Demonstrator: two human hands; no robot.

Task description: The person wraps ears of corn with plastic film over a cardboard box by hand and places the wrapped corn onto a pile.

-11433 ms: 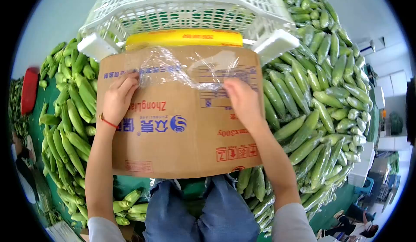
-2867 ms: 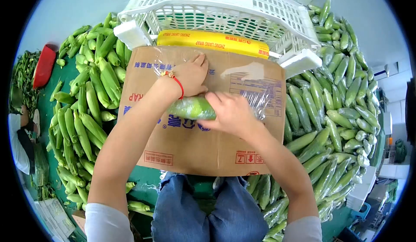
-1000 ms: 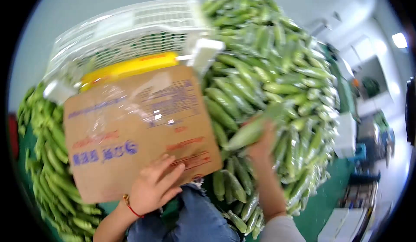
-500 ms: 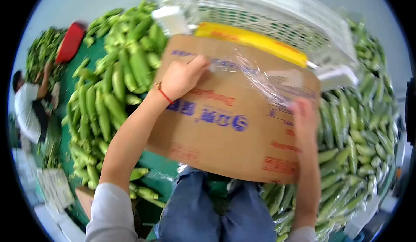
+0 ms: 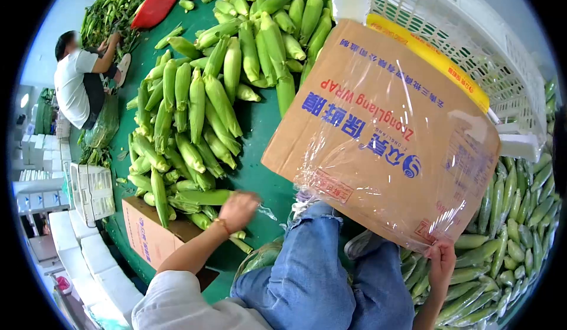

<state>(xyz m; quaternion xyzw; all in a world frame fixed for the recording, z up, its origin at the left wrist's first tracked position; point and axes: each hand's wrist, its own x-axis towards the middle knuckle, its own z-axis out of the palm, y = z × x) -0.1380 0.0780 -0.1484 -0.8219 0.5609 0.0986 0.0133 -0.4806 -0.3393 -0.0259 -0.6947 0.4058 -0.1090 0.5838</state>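
My left hand (image 5: 239,211), slightly blurred, is closed at the end of a green-husked ear of corn (image 5: 204,198) at the lower edge of the unwrapped corn pile (image 5: 223,103). Clear plastic film (image 5: 378,194) lies stretched across the brown cardboard sheet (image 5: 354,114). At the sheet's lower right corner, my right hand (image 5: 441,258) pinches the film's edge. A yellow roll of wrap (image 5: 434,55) sits along the far edge of the cardboard, in front of a white plastic crate (image 5: 472,35).
Wrapped corn (image 5: 502,235) is heaped at the right. An open carton (image 5: 150,232) stands lower left, near a white basket (image 5: 94,191). A seated person (image 5: 80,79) is at the upper left, by a red scoop-like container (image 5: 156,4) and a leafy pile (image 5: 112,11).
The view has swung left. My left hand has left the cardboard and reached the unwrapped corn. My right hand has drawn the film down over the cardboard to its near corner.
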